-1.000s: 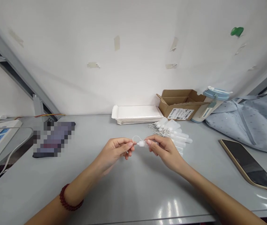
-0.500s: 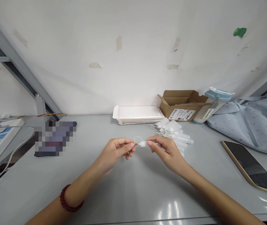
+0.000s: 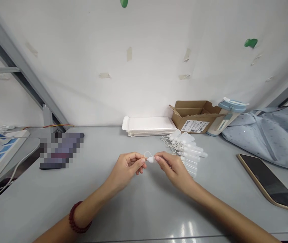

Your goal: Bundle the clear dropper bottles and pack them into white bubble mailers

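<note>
A small white translucent plastic piece with a narrowed tip (image 3: 151, 159) hangs level between my two hands, above the grey table. My left hand (image 3: 131, 165) pinches thumb and forefinger together at its tip end, where a thin white cord (image 3: 148, 153) arches up in a loop. My right hand (image 3: 173, 165) pinches the other end of the piece, and its fingers hide part of it. Just behind my right hand lies a pile of clear plastic tubes and pouches with white cords (image 3: 189, 152).
Behind the pile are a stack of white padded envelopes (image 3: 150, 125), an opened cardboard box (image 3: 195, 118) and a tilted bottle (image 3: 226, 118). A pale blue bag (image 3: 265, 135) and phone (image 3: 271, 182) lie at right. A power strip (image 3: 0, 152) and blurred dark object (image 3: 62, 150) are left.
The view has shifted slightly. My right fingertips have come closer to my left ones, and less of the plastic piece's right end shows. Both hands keep their pinch.
</note>
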Demonstrator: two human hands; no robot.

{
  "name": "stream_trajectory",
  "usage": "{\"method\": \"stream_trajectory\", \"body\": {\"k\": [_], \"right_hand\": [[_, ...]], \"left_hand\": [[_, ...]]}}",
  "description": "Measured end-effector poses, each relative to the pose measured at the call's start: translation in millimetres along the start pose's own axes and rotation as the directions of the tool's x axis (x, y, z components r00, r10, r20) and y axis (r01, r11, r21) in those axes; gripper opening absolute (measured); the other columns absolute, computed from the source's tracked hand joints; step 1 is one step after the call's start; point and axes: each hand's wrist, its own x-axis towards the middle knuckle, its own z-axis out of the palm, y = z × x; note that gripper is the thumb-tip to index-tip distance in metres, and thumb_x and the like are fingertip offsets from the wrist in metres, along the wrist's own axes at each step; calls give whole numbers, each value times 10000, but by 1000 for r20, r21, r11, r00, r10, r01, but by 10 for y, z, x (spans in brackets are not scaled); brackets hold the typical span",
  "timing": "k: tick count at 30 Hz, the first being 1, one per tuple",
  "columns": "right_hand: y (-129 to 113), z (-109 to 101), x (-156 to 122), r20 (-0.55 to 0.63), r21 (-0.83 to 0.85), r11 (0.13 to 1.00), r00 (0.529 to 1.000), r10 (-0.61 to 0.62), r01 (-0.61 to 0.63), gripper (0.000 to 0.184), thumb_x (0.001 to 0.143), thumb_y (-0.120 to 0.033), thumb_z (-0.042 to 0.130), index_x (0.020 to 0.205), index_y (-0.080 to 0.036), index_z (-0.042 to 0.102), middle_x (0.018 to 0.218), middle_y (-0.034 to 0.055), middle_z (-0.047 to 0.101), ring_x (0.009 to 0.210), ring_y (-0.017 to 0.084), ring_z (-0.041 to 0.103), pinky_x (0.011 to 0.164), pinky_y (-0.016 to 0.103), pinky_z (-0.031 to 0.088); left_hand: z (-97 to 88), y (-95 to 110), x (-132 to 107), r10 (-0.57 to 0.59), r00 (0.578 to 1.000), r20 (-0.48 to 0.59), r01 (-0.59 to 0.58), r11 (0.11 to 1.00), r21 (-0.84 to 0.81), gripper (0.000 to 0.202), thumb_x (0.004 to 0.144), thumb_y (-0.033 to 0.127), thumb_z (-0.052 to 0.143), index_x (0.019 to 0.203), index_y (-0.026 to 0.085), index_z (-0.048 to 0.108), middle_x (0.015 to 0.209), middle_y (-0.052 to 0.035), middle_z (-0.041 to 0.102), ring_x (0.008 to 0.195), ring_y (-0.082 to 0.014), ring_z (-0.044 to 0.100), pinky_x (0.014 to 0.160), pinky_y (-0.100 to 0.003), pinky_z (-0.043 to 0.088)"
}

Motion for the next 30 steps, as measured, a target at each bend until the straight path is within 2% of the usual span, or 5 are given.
{"method": "stream_trajectory", "body": {"k": [7, 11, 14, 21, 30], "right_hand": [[17, 24, 20, -7, -9, 1000, 1000, -23, 23, 273, 923, -311, 382, 859, -174, 609, 657, 0, 563, 586, 115, 482, 556, 230, 353], [14, -11, 46, -5, 14, 1000, 1000, -2, 2, 280, 921, -333, 389, 870, -177, 617, 642, -8, 535, 575, 112, 460, 540, 228, 345], [16, -31, 60, -6, 21, 999, 1000, 31, -31, 296, 920, -352, 388, 860, -178, 620, 615, -18, 490, 566, 109, 440, 525, 223, 333], [20, -26, 65, 1, -3, 1000, 1000, 22, -22, 327, 920, -382, 380, 832, -177, 620, 611, -13, 491, 579, 114, 462, 529, 225, 345], [79, 20, 61, 56, -75, 997, 998, -31, 35, 315, 926, -355, 381, 855, -162, 620, 646, 4, 577, 563, 111, 466, 533, 234, 352]], "left_hand": [[-16, -7, 10, -24, 999, 35, 25, 999, -27, 182, 808, 306, 548, 739, 151, 615, 644, 2, 592, 574, -97, 506, 573, -223, 414], [-39, -33, 54, -25, 994, 103, 32, 997, -71, 139, 791, 280, 565, 862, 163, 590, 695, -3, 616, 588, -105, 523, 569, -233, 416], [-58, -41, 88, -36, 994, 106, 43, 997, -70, 184, 793, 282, 555, 935, 168, 581, 726, -8, 621, 590, -107, 522, 566, -238, 416], [-74, -13, 88, 26, 998, 63, -29, 998, 52, 242, 815, 372, 530, 727, 156, 594, 700, -13, 604, 596, -106, 511, 582, -233, 411], [-91, -131, 96, 15, 993, 115, -20, 999, 39, 234, 803, 356, 539, 719, 148, 607, 672, -18, 605, 567, -105, 513, 561, -233, 413]]}}
